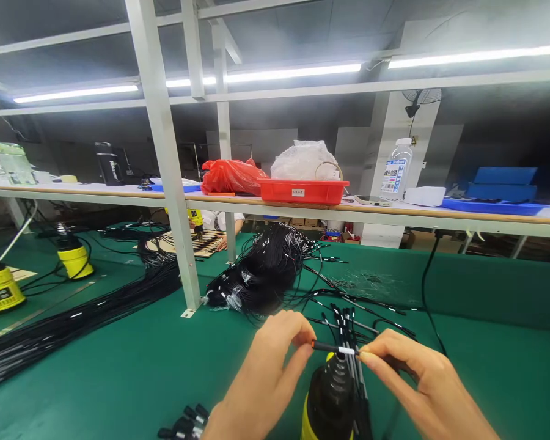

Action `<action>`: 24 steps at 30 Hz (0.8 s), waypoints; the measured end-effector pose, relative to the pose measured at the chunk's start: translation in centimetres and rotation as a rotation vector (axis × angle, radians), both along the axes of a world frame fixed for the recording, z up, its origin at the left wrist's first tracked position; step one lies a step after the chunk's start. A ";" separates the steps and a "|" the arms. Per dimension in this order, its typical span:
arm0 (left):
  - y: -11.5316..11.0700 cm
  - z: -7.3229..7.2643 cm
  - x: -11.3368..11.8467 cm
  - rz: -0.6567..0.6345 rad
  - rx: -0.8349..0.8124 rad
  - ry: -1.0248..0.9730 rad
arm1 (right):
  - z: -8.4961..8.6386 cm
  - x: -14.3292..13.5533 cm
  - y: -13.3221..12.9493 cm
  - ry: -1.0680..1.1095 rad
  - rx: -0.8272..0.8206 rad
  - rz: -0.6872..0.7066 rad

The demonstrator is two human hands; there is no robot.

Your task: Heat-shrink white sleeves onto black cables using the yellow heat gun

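Note:
A short stretch of black cable [325, 346] with a white sleeve [347, 351] lies level between my two hands. My left hand [268, 373] pinches its left end, where a bit of orange shows. The thumb and fingertips of my right hand [417, 370] close on the cable just right of the white sleeve. Directly below stands a yellow and black heat gun [332, 394], its stepped nozzle pointing up close to the sleeve. Whether cable and nozzle touch, I cannot tell. Behind the heat gun lie several black and grey cables [346, 321] with white marks.
A heap of black cables [270, 263] lies beside the white post [172, 159]. More cable ends [186, 423] are at the lower left. Other heat guns [74, 256] stand on the green bench at left. The shelf holds a red tray [302, 192] and a bottle [396, 171]. Another person's hand [222, 244] shows behind.

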State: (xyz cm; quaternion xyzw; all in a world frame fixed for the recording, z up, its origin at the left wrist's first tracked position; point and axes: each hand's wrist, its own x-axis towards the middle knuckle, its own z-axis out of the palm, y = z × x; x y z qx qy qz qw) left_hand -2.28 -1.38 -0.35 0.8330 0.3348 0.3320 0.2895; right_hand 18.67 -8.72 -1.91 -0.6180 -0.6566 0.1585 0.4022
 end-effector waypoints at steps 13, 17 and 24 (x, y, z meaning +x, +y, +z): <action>-0.5 -0.2 0.7 -0.015 -0.121 0.014 | -0.2 -0.5 -0.1 -0.002 0.094 0.026; -0.2 -0.7 1.0 -0.042 -0.119 -0.080 | -0.3 -0.7 0.2 0.025 0.084 -0.033; 0.0 -0.9 1.0 0.008 0.003 0.059 | -0.4 -0.2 0.0 -0.029 0.016 -0.006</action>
